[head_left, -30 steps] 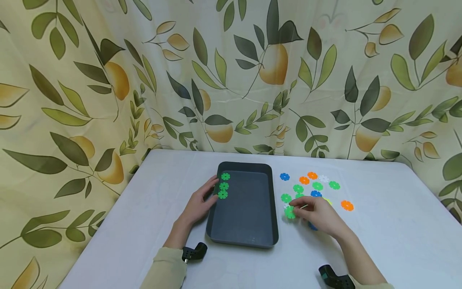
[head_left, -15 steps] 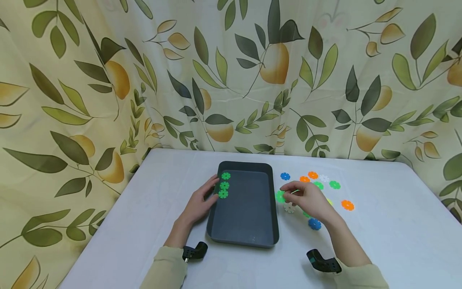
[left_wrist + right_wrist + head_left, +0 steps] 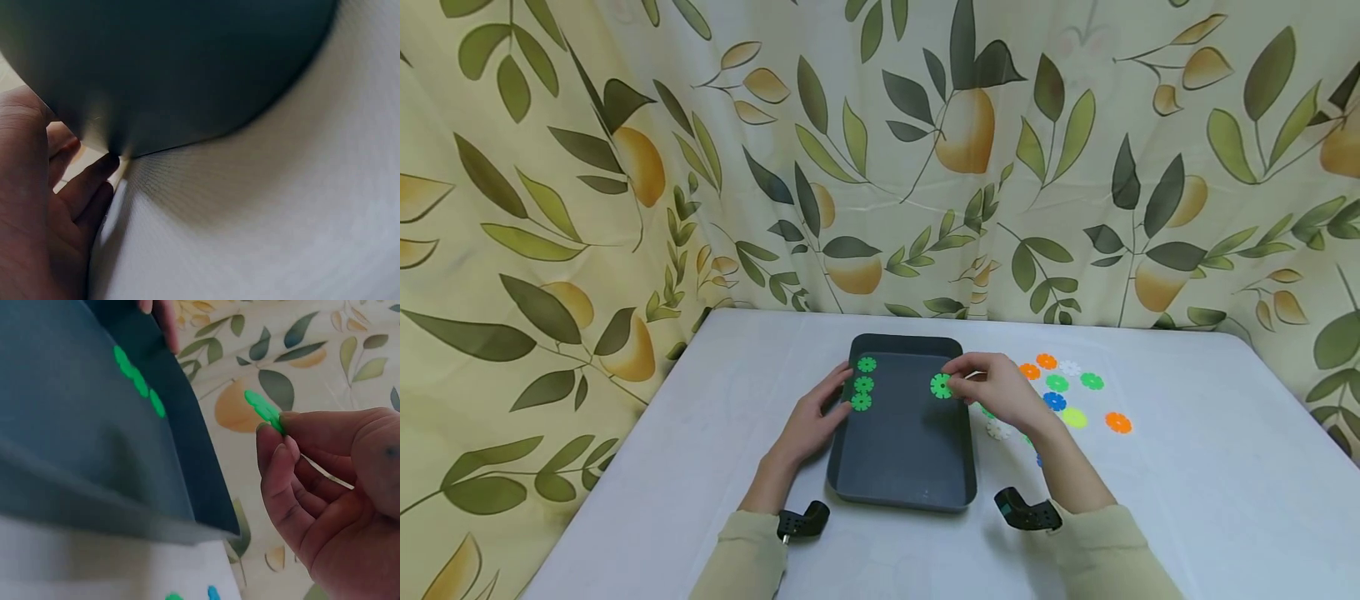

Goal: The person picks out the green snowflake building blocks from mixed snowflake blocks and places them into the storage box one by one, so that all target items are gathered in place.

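The right hand (image 3: 1000,393) pinches a green snowflake disc (image 3: 941,386) between thumb and fingertips, holding it by one edge so the rest of the piece sticks out free, above the right side of the dark grey tray (image 3: 902,492) near its far right corner; the right wrist view shows the same pinch, the disc (image 3: 265,411) edge-on and clear of the tray floor. The left hand (image 3: 815,421) lies against the tray's left rim with fingers extended and resting on it, which looks like a way to keep the shallow tray from sliding on the smooth white desk (image 3: 1187,500); the left wrist view shows the fingers (image 3: 87,187) tucked at the tray's outer wall. Three green discs (image 3: 863,384) already sit in a neat column along the tray's left side by the far left corner, so the greens seem to be gathered apart from the other colours. The loose pile lies on the desk just right of the tray: an orange disc (image 3: 1117,422), a blue disc (image 3: 1055,402), a white disc (image 3: 997,430) and a yellow-green disc (image 3: 1074,417) among them, all within easy reach of the right hand. A second ago that hand was down in the pile picking at a green piece; half a second ago it had lifted the piece beside the tray's right rim, and it has now crossed over the rim, while the left hand and the column of three have stayed put
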### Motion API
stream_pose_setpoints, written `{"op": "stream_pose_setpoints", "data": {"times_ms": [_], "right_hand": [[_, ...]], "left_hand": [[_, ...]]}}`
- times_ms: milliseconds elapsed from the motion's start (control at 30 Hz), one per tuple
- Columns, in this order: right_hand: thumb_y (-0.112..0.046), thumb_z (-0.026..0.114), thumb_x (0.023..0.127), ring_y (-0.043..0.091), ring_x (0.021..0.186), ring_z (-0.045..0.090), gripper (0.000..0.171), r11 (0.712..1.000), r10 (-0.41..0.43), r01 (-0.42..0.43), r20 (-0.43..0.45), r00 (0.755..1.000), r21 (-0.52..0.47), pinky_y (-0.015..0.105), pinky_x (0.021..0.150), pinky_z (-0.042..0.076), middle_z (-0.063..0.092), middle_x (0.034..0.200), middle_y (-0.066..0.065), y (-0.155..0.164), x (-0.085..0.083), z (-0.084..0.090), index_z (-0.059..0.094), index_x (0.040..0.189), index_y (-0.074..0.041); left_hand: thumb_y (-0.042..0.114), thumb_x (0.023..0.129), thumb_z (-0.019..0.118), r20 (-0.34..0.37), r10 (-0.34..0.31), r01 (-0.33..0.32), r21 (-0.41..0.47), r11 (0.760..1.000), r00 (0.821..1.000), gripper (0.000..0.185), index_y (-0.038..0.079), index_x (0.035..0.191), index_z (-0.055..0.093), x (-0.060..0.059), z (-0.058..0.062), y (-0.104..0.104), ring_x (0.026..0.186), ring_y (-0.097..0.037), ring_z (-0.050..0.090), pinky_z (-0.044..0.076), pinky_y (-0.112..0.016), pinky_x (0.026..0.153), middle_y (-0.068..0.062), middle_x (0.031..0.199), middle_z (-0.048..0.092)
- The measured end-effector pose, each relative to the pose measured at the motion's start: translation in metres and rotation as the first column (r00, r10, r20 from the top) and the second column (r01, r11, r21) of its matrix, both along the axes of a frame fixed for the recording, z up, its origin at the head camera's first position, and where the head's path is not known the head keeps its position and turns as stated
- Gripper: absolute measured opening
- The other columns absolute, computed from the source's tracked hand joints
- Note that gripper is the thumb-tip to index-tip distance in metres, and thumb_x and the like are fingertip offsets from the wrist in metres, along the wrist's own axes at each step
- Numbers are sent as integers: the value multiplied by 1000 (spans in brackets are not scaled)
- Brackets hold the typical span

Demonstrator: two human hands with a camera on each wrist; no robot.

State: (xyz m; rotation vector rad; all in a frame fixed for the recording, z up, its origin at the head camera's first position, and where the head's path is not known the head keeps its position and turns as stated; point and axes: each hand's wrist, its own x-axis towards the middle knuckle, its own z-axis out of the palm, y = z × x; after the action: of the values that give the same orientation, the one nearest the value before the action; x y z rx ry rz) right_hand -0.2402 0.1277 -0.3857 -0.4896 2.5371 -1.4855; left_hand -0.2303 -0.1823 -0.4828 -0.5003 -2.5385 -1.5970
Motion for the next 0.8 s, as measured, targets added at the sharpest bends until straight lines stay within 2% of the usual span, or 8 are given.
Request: {"op": "stream_pose_setpoints", "data": {"times_ms": [167, 300, 567, 800], "right_hand": [[-10, 68, 94, 31, 81, 62, 23, 1000, 3, -3, -6, 1000, -9, 41, 75, 58, 69, 97, 10, -15, -6, 0, 71, 113, 2], [-12, 69, 93, 26, 79, 62, 23, 1000, 14, -14, -26, 1000, -9, 37, 73, 58, 69, 93, 9, -28, -10, 0, 72, 111, 1], [-9, 69, 93, 24, 80, 64, 21, 996, 60, -59, 7, 998, -67, 32, 75, 59, 70, 93, 11, -48, -18, -6, 72, 110, 3], [-8, 69, 93, 23, 78, 65, 20, 991, 100, -99, 2, 995, -89, 30, 71, 59, 71, 90, 11, -62, -26, -14, 72, 108, 5]], "left_hand": [[8, 98, 59, -2, 1, -1, 1, 1000, 1000, 51, 6, 148, 50, 1, 1, 0, 142, -26, 42, 30, -44, 118, 0, 160, 37], [9, 98, 58, -10, -2, 2, 2, 1000, 1000, 51, 5, 148, 50, 1, 1, 1, 141, -28, 43, 31, -44, 117, -2, 160, 37], [7, 98, 59, -17, -10, 10, 1, 1000, 1000, 51, 3, 148, 50, 0, -2, 0, 142, -26, 40, 31, -42, 117, -2, 160, 37], [6, 97, 59, -51, -26, 27, 15, 1000, 998, 51, 1, 147, 50, -1, -2, 0, 143, -28, 39, 33, -44, 116, -6, 160, 37]]}}
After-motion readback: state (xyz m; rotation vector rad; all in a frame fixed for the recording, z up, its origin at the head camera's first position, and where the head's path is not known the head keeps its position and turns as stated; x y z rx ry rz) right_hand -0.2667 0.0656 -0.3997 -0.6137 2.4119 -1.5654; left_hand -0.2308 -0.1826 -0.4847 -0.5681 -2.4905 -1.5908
